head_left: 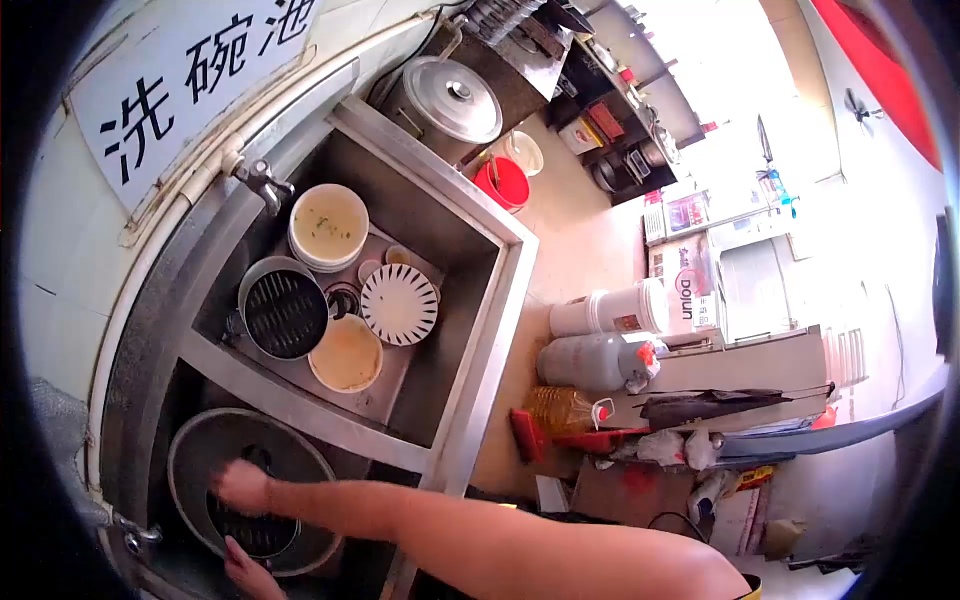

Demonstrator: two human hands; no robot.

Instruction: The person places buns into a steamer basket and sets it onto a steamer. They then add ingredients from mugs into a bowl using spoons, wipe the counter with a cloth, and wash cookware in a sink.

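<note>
In the lower left sink compartment stands a large round metal basin [321, 464] with a dark ridged pan [262, 536] inside. My right hand [243, 487] reaches in from the right over the pan; its fingers look curled together but are blurred, and whatever they hold is hidden. At the bottom, my left hand [250, 572] is at the pan's near edge, thumb on the rim, its other fingers out of sight. The upper compartment holds a white bowl with cloudy liquid [330, 225], a black ridged pan [285, 314], a striped plate [400, 303] and a shallow bowl [346, 355].
Metal taps [264, 185] project from the wall side. A steel divider [300, 400] separates the compartments. Beyond the sink are a lidded pot [452, 100], a red bucket [503, 183], a gas cylinder [585, 362], an oil bottle [560, 410] and white buckets [630, 307].
</note>
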